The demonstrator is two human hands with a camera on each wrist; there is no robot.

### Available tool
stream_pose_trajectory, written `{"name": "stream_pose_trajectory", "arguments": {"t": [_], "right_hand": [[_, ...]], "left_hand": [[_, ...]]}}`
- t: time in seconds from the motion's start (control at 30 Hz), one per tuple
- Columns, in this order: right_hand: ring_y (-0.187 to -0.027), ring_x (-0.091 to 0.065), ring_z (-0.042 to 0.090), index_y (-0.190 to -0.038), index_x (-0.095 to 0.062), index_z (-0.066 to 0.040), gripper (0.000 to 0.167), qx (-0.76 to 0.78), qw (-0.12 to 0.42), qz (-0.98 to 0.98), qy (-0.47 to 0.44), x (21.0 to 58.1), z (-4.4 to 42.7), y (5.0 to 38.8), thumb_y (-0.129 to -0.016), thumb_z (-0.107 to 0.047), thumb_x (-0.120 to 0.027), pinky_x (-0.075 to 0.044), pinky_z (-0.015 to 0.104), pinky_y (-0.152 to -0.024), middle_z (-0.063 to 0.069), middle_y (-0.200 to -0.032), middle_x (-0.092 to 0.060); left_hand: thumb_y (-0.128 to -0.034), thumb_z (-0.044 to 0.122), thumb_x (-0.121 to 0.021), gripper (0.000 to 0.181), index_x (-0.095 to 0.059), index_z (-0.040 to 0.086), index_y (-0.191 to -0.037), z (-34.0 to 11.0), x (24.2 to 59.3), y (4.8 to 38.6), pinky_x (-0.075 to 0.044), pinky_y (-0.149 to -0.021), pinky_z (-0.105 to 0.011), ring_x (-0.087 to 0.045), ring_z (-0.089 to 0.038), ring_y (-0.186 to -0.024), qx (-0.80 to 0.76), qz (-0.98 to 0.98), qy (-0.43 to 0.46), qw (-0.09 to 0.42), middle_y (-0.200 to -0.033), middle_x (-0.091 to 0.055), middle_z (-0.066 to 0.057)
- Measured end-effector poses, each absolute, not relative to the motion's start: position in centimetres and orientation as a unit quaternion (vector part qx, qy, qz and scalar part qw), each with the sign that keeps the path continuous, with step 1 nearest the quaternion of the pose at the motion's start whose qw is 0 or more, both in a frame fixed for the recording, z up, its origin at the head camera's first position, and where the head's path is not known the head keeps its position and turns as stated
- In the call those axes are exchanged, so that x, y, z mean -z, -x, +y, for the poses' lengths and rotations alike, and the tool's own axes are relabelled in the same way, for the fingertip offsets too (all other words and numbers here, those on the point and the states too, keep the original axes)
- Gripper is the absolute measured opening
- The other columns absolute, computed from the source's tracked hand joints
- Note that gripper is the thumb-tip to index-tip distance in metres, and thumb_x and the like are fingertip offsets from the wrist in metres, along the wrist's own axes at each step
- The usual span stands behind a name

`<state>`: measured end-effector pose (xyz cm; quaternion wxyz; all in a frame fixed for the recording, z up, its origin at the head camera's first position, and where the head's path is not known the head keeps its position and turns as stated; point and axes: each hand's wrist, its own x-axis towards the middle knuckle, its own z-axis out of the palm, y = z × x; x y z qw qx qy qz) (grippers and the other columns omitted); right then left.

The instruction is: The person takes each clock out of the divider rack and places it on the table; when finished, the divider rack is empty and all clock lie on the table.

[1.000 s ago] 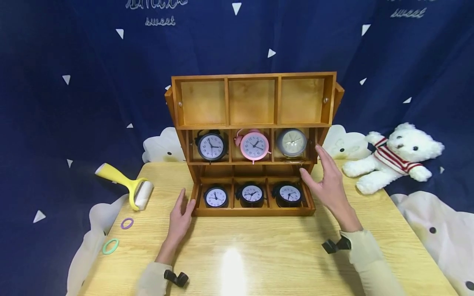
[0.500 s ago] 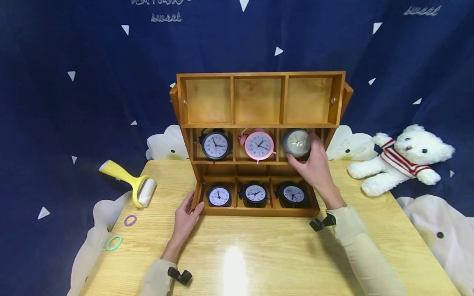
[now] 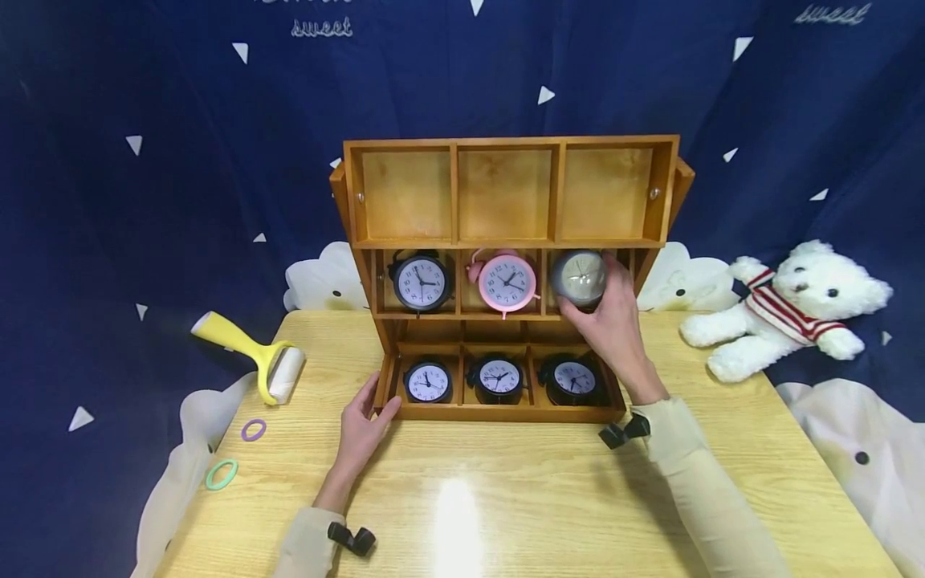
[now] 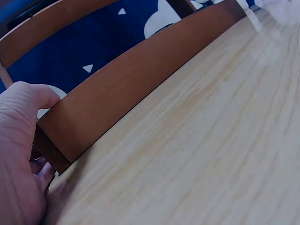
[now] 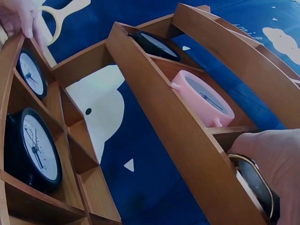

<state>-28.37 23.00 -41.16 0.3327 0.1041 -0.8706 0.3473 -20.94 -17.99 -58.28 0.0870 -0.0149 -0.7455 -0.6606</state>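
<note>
A wooden tiered shelf (image 3: 506, 413) stands on the table, each tier split into three compartments. In the middle tier's right compartment is a round grey clock (image 3: 580, 277) with a domed face, and my right hand (image 3: 613, 329) grips it from the right, thumb low and fingers at its far side. The right wrist view shows the clock's gold-coloured rim (image 5: 255, 171) beside the hand. My left hand (image 3: 361, 429) holds the lower tier's front left corner, with the thumb on the top edge in the left wrist view. Beside the grey clock sit a pink alarm clock (image 3: 507, 282) and a black alarm clock (image 3: 421, 282).
Three black clocks, one of them the middle clock (image 3: 499, 377), fill the bottom tier. Left on the table lie a yellow lint roller (image 3: 246, 343), a purple ring (image 3: 253, 430) and a green ring (image 3: 222, 474). A white teddy bear (image 3: 788, 313) sits at the right.
My right hand has moved left and up from beside the shelf and taken hold of the grey clock. My left hand has come against the shelf's corner.
</note>
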Motion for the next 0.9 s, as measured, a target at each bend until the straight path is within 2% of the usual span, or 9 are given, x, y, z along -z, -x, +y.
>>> {"name": "stream_pose_trajectory", "arguments": {"t": [0.3, 0.57, 0.9], "right_hand": [[-0.129, -0.052, 0.046, -0.149, -0.045, 0.004, 0.092, -0.352, 0.356, -0.86, -0.096, 41.28, 22.78, 28.55, -0.075, -0.027, -0.091, -0.046, 0.062, -0.107, 0.031, -0.137, -0.055], [-0.124, -0.056, 0.041, -0.145, -0.051, 0.001, 0.09, -0.375, 0.365, -0.847, -0.094, 41.32, 22.69, 28.47, -0.071, -0.027, -0.093, -0.048, 0.06, -0.103, 0.027, -0.134, -0.059], [-0.124, -0.056, 0.038, -0.146, -0.052, 0.002, 0.093, -0.397, 0.393, -0.824, -0.098, 41.29, 22.42, 27.84, -0.068, -0.027, -0.094, -0.049, 0.055, -0.103, 0.025, -0.136, -0.059]], "left_hand": [[-0.0982, 0.011, -0.074, 0.067, -0.043, -0.003, -0.156, -17.91, 58.2, 20.91, -0.033, -0.122, -0.04, -0.04, -0.037, -0.149, 0.657, -0.748, 0.016, 0.094, -0.16, -0.043, -0.023], [-0.0976, 0.01, -0.075, 0.068, -0.043, -0.003, -0.156, -17.79, 58.42, 20.97, -0.032, -0.122, -0.041, -0.04, -0.037, -0.149, 0.661, -0.745, 0.015, 0.094, -0.16, -0.044, -0.023], [-0.0976, 0.01, -0.075, 0.068, -0.042, -0.003, -0.156, -17.81, 58.14, 20.84, -0.034, -0.122, -0.041, -0.041, -0.038, -0.148, 0.653, -0.752, 0.012, 0.094, -0.16, -0.043, -0.024]]}}
